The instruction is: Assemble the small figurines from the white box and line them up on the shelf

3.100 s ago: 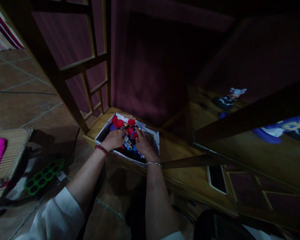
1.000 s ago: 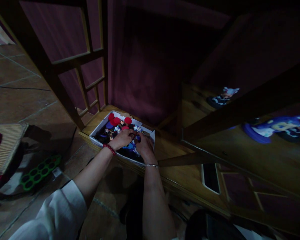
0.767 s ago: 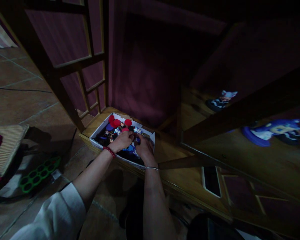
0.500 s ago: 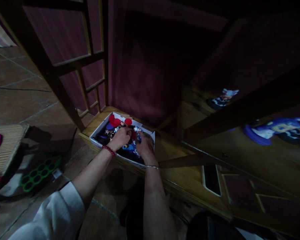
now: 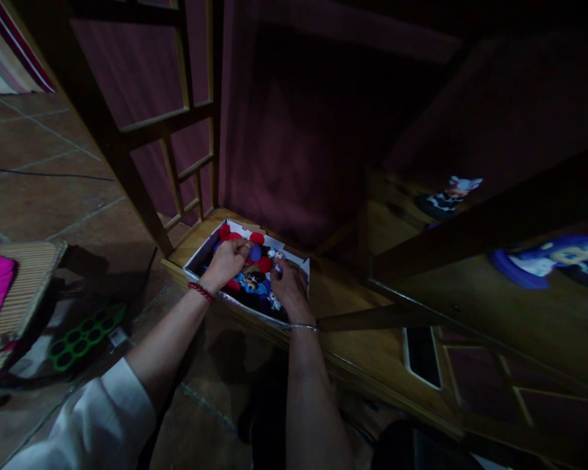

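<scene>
A white open box [image 5: 304, 269] full of small figurines with round red, blue and black bases sits on a wooden ledge. My left hand [image 5: 227, 262], with a red beaded bracelet at the wrist, reaches into its left side. Its fingers pinch a figurine with a blue round base [image 5: 255, 252]. My right hand [image 5: 290, 287], with a silver bangle, is inside the right part of the box. Its fingers are curled round a small bluish figurine [image 5: 277, 267], mostly hidden. Among the others, a blue-haired figurine [image 5: 251, 282] lies between my hands.
On the shelf at right stand a figurine in black and white [image 5: 445, 196] and a larger purple-haired one [image 5: 553, 258]. A dark phone-like object [image 5: 422, 356] lies on the ledge [image 5: 362, 346]. At left are a woven stool [image 5: 29, 287] with pink cloth and a green rack [image 5: 85, 336].
My left hand has shifted slightly left and now has a blue-based figurine at its fingertips. My right hand stays in the right part of the box. The view has shifted a little.
</scene>
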Demonstrator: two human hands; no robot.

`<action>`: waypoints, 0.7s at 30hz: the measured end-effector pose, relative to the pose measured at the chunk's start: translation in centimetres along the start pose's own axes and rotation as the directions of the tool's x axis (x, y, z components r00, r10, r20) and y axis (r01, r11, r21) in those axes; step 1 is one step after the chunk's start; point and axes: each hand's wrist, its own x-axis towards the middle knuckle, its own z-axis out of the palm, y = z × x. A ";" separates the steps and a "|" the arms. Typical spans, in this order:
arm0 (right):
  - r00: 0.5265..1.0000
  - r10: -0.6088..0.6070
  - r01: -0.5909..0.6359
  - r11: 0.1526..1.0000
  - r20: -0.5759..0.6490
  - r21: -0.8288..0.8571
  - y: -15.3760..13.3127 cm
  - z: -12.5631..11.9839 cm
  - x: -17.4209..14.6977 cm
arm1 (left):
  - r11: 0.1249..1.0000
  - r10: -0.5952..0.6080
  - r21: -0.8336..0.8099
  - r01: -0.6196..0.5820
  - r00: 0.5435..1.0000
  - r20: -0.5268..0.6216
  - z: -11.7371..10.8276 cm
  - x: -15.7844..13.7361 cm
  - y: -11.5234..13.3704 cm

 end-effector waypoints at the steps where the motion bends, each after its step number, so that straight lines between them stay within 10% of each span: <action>1: 1.000 -0.002 0.002 1.000 0.001 0.014 -0.1 0.0 0.0 | 0.997 0.021 -0.069 -0.022 1.000 -0.012 -0.1 0.1 -0.2; 11: 0.999 -0.049 0.047 0.990 0.012 0.136 -1.6 0.6 0.0 | 0.865 -0.056 -0.501 0.029 0.998 -0.040 -0.1 -0.3 0.7; 21: 0.995 -0.093 0.095 0.988 -0.018 0.126 -1.6 0.5 0.1 | 0.945 0.057 -0.326 -0.019 0.993 0.107 1.3 -0.7 0.6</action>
